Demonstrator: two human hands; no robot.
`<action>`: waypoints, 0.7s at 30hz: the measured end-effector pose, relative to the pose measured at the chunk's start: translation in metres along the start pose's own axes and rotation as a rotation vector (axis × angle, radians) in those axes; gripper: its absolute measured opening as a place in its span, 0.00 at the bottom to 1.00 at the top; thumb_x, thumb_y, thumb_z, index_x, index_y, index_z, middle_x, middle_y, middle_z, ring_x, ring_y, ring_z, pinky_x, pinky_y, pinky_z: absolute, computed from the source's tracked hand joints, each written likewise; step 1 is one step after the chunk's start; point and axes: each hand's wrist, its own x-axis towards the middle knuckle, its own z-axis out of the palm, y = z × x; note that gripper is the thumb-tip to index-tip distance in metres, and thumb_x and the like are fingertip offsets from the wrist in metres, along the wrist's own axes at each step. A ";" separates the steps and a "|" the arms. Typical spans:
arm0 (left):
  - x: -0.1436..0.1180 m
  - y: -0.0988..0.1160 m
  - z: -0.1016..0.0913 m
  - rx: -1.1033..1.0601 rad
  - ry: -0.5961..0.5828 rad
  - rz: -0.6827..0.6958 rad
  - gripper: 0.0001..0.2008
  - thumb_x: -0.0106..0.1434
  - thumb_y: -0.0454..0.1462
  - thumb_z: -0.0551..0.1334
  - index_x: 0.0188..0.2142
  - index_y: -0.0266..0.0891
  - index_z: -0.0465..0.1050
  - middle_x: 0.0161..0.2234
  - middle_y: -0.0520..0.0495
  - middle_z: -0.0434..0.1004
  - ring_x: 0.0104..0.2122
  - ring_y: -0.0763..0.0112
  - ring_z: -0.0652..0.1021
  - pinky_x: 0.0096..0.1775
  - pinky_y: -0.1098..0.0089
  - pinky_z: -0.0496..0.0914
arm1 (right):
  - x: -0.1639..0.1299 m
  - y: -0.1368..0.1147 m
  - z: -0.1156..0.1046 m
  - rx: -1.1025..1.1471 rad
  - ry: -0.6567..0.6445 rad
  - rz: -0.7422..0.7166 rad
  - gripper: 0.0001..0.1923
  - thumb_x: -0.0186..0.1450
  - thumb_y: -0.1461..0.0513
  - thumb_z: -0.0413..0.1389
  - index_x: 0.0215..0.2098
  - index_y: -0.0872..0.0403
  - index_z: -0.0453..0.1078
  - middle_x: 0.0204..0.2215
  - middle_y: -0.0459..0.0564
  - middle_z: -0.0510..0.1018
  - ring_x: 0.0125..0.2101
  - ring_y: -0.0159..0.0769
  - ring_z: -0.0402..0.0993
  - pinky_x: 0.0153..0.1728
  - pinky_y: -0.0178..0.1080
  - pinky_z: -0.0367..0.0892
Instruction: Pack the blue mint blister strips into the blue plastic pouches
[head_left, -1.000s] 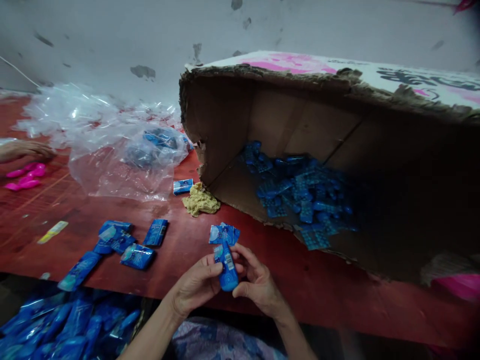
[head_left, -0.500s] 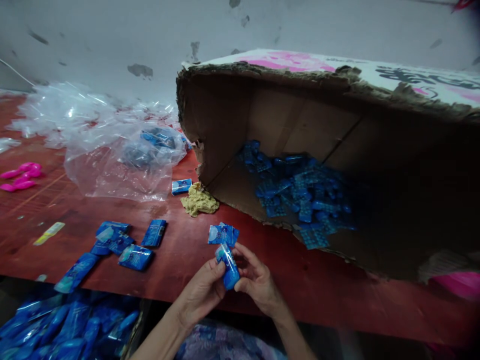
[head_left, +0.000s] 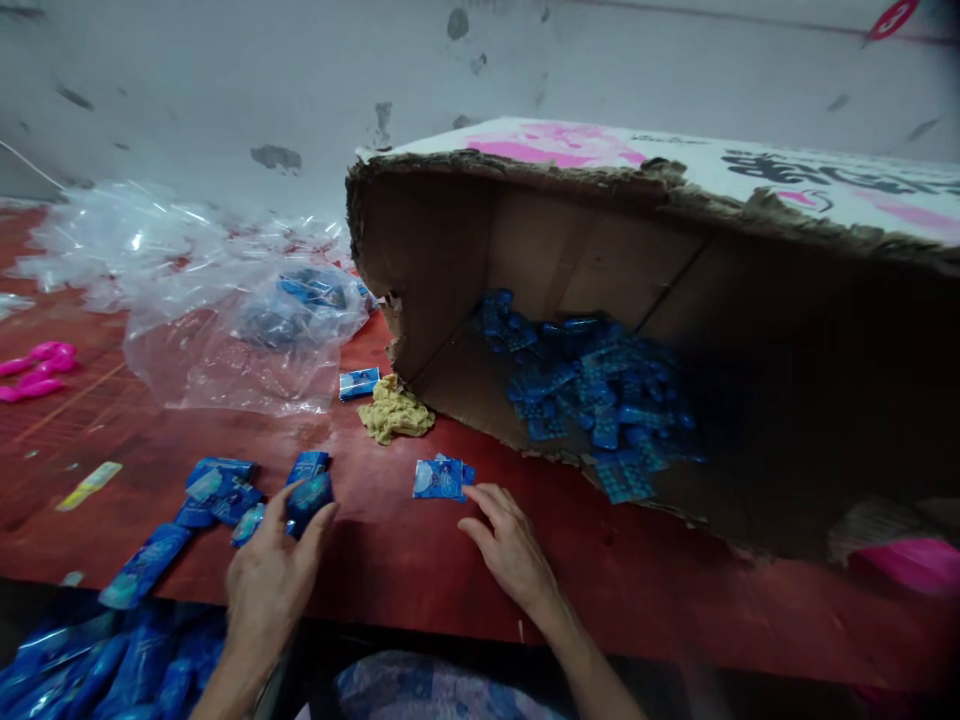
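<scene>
My left hand [head_left: 274,565] grips a small shiny blue packet [head_left: 309,498] between thumb and fingers, just over the table on the left. Beneath and beside it lie more blue packets, among them a flat group [head_left: 214,488] and a long one [head_left: 146,565] near the table edge. My right hand [head_left: 514,550] is open, its fingers stretched out at the right end of a small stack of blue printed cards [head_left: 437,479]. Whether the fingertips touch the stack I cannot tell.
A torn cardboard box [head_left: 442,375] on its side holds many blue pieces [head_left: 600,390]. Clear plastic bags [head_left: 225,350], a yellow lump [head_left: 396,410], another blue packet [head_left: 359,383] and pink items [head_left: 37,370] lie on the red table. Blue items [head_left: 112,660] fill a space below left.
My hands have parted. The left has carried the blue packet leftward to the other packets; the right has let go of it and opened beside the card stack.
</scene>
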 end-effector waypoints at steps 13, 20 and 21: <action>0.052 -0.025 0.037 0.630 0.088 0.539 0.22 0.59 0.43 0.51 0.47 0.31 0.67 0.52 0.29 0.65 0.56 0.44 0.57 0.50 0.48 0.53 | 0.048 -0.004 0.026 -0.590 -0.043 0.048 0.08 0.62 0.63 0.52 0.40 0.48 0.69 0.39 0.50 0.73 0.41 0.43 0.65 0.40 0.43 0.58; 0.044 -0.038 0.021 0.589 0.179 0.470 0.21 0.59 0.40 0.50 0.47 0.29 0.67 0.51 0.28 0.66 0.56 0.44 0.56 0.51 0.47 0.52 | 0.049 -0.003 0.025 -0.622 -0.049 0.041 0.05 0.63 0.63 0.51 0.36 0.51 0.68 0.37 0.50 0.74 0.40 0.41 0.66 0.39 0.41 0.57; 0.037 -0.032 0.024 0.525 0.174 0.493 0.21 0.59 0.40 0.51 0.48 0.30 0.66 0.51 0.28 0.65 0.57 0.44 0.55 0.51 0.47 0.51 | 0.049 -0.003 0.025 -0.626 -0.049 0.040 0.05 0.63 0.63 0.51 0.36 0.51 0.69 0.36 0.50 0.74 0.39 0.41 0.66 0.39 0.41 0.57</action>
